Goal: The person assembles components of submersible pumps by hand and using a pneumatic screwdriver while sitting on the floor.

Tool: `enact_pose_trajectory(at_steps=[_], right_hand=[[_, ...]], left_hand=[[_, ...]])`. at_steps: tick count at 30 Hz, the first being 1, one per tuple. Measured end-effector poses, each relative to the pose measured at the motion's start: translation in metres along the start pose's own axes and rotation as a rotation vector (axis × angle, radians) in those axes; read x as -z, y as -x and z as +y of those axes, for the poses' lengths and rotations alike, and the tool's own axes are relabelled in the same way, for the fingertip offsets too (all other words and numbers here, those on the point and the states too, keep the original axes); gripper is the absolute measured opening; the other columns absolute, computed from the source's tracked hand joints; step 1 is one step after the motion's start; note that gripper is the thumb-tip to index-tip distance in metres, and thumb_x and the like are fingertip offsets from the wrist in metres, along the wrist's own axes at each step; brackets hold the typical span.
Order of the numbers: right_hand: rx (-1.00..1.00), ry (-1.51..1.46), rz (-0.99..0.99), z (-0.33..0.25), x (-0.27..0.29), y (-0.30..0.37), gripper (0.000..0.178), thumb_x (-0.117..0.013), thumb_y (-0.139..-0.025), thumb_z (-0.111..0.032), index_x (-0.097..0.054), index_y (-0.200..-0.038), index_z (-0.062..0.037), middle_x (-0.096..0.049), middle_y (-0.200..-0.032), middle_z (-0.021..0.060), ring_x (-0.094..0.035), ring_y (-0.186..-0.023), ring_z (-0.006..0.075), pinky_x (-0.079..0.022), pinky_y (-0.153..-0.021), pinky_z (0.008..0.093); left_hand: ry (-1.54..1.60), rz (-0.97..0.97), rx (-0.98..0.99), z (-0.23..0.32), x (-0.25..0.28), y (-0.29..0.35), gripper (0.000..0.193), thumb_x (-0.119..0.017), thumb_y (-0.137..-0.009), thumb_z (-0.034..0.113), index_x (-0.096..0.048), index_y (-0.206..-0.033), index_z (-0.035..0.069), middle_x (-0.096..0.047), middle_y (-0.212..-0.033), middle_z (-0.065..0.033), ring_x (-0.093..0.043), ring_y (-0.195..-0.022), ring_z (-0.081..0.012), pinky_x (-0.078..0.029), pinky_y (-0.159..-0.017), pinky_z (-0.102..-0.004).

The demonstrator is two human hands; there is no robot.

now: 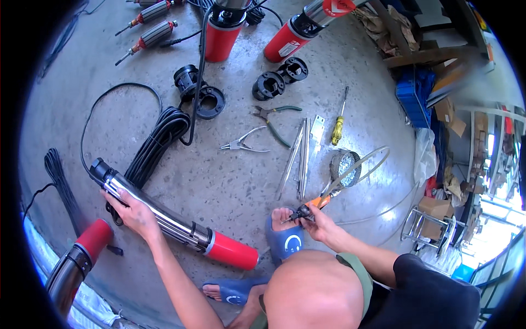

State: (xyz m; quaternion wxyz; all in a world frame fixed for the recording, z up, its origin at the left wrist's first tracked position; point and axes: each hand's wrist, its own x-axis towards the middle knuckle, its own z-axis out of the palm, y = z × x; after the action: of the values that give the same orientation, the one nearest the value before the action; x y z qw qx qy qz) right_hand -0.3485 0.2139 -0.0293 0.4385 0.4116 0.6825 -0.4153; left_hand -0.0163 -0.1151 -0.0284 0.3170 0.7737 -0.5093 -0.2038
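A long steel submersible pump [171, 218] with a red end section lies tilted across the left front of the floor. My left hand [134, 214] grips its steel body near the black-capped upper end. A black cable loops away from that end toward a bundled coil [159, 140]. In my right hand [320, 222], above my foot, is an orange and black air tool [319, 202]; its fingers are closed round it. A pale hose curls up from the tool. Close to that hand stands a round bowl [359, 176] of small shiny screws.
Cutting pliers [273, 125], circlip pliers [241, 144], metal rods [303, 164] and a yellow screwdriver [337, 130] lie ahead. Beyond are black housings [268, 86], red cylinders [223, 43] and motor armatures [153, 35]. Another pump [94, 241] is at left, a blue crate [412, 98] at right.
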Motion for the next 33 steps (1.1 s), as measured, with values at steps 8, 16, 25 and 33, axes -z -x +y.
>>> enact_pose_trajectory(at_steps=[8, 16, 25, 33], right_hand=[[-0.131, -0.229, 0.09, -0.015, 0.029, -0.016, 0.088, -0.032, -0.093, -0.076, -0.038, -0.144, -0.0047, -0.049, -0.13, 0.0178, -0.057, -0.099, 0.0262, -0.054, -0.082, 0.0383], [-0.403, -0.232, -0.123, -0.025, 0.028, 0.058, 0.115, -0.039, -0.088, -0.08, -0.002, -0.154, 0.0063, -0.038, -0.138, 0.024, -0.048, -0.12, 0.0367, -0.041, -0.106, 0.0445], [-0.061, 0.088, 0.016, -0.027, 0.015, -0.081, 0.049, -0.07, -0.086, -0.052, -0.055, -0.094, -0.0064, -0.06, -0.089, 0.0104, -0.062, -0.081, 0.0257, -0.056, -0.076, 0.0437], [0.233, -0.371, -0.097, -0.073, -0.027, 0.073, 0.024, -0.066, -0.081, -0.025, -0.047, -0.073, -0.0131, -0.052, -0.065, 0.0018, -0.054, -0.054, 0.0172, -0.048, -0.054, 0.0306]], left_hand=[[-0.022, 0.025, -0.06, 0.001, -0.001, -0.002, 0.06, -0.038, -0.106, 0.036, -0.026, -0.155, 0.004, -0.037, -0.153, -0.0268, -0.039, -0.139, -0.0421, -0.032, -0.114, -0.0421], [0.001, 0.033, -0.033, 0.001, 0.006, 0.0, 0.059, -0.038, -0.106, 0.036, -0.027, -0.155, 0.003, -0.037, -0.153, -0.0266, -0.039, -0.14, -0.0415, -0.031, -0.115, -0.0409], [0.03, -0.019, 0.018, 0.019, -0.006, 0.007, 0.058, -0.038, -0.106, 0.035, -0.027, -0.155, 0.005, -0.037, -0.154, -0.0238, -0.039, -0.14, -0.0402, -0.031, -0.115, -0.0417], [-0.029, 0.123, -0.051, -0.002, 0.004, -0.003, 0.056, -0.045, -0.103, 0.025, -0.031, -0.155, 0.013, -0.049, -0.145, -0.0214, -0.054, -0.126, -0.0415, -0.045, -0.102, -0.0438]])
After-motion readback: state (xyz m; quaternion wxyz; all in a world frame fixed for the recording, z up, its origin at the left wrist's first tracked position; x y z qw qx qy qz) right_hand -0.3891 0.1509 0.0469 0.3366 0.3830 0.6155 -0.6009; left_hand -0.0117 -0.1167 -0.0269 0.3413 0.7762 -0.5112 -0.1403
